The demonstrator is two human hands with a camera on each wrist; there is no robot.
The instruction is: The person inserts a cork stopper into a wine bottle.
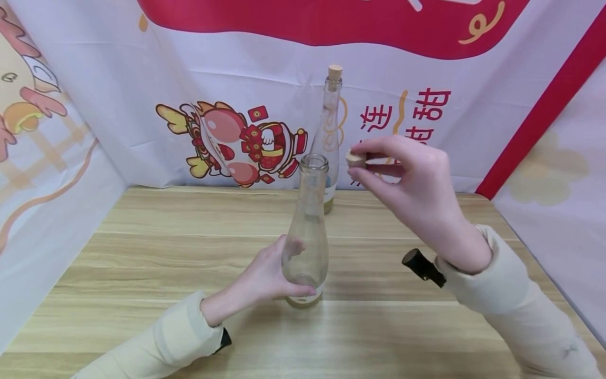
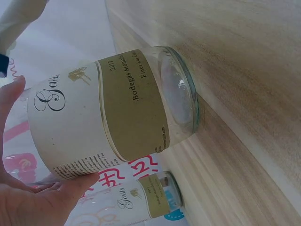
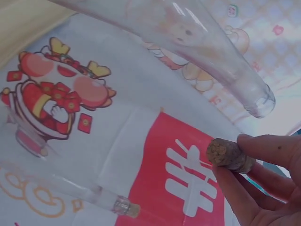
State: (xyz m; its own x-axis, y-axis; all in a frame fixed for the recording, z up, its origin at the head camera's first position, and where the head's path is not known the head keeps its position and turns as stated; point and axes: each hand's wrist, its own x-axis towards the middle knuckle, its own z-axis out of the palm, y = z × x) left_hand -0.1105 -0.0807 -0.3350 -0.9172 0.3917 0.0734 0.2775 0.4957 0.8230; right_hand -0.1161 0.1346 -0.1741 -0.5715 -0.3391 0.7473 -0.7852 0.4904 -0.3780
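Note:
A clear glass bottle (image 1: pixel 310 221) with an uncovered mouth stands upright on the table near its middle. My left hand (image 1: pixel 265 273) grips it around the lower body, thumb across the front. In the left wrist view its white and gold label (image 2: pixel 134 101) shows, close over the wood. Between thumb and fingers, my right hand (image 1: pixel 412 179) pinches a cork (image 1: pixel 356 158), held in the air to the right of the bottle's mouth. The right wrist view shows the cork (image 3: pixel 229 154) with its end pointing away from the fingertips, apart from the glass neck (image 3: pixel 256 96).
Behind stands a second clear bottle (image 1: pixel 330 126) with a cork (image 1: pixel 335 73) in its neck, partly hidden by the front one. The wood-grain table (image 1: pixel 189 231) ends at a printed white cloth backdrop (image 1: pixel 227 58). Black wrist mounts (image 1: pixel 423 266) sit on the sleeves.

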